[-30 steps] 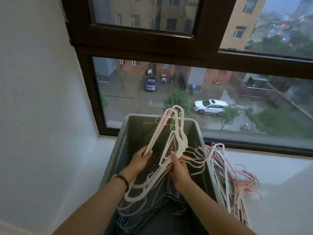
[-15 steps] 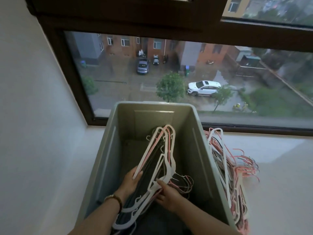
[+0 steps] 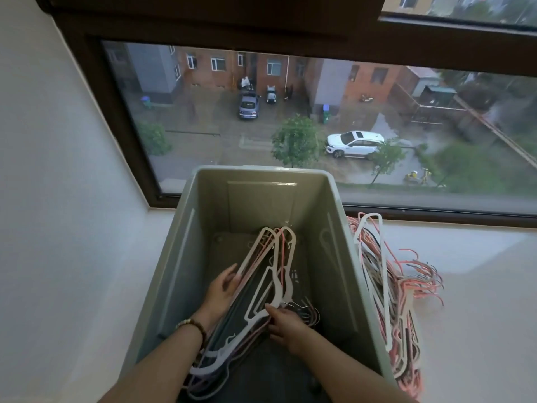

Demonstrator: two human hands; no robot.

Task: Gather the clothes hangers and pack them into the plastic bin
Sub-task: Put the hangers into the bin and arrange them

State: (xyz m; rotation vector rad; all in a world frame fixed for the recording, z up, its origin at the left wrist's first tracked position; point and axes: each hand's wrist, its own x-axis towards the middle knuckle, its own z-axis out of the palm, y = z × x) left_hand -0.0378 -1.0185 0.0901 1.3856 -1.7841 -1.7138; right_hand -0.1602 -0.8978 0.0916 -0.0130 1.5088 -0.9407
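Note:
A grey plastic bin stands on the white sill below the window. Inside it lies a bundle of white, pink and dark hangers, slanting from the bin's near end towards its far wall. My left hand grips the bundle's left edge; a bead bracelet is on that wrist. My right hand holds the bundle's lower right side, near the hooks. A second pile of pink, white and dark hangers lies on the sill just outside the bin's right wall.
A dark-framed window rises directly behind the bin. A white wall closes the left side. The white sill stretches to the right of the loose hanger pile.
Both hands have lowered the hanger bundle from above the bin's rim down into the bin. The view has tilted downwards.

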